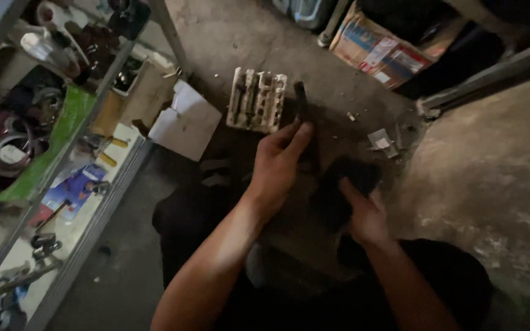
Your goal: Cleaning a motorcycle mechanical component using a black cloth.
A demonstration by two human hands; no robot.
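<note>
1. Head view: the left hand is pinching a slim dark tool, fingers closed on it, just beside a pale slotted tray on the floor.
2. The right hand is clamping a black part.
3. A cardboard box with white, red and blue labels is lying upper right; a white sheet is lying beside the shelf.

A black part, a white tray, a white sheet, a green strip.

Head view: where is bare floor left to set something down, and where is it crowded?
Bare concrete floor lies right of the right hand, below the cardboard box. Another patch lies above the white socket tray. The shelf at left is crowded.
</note>
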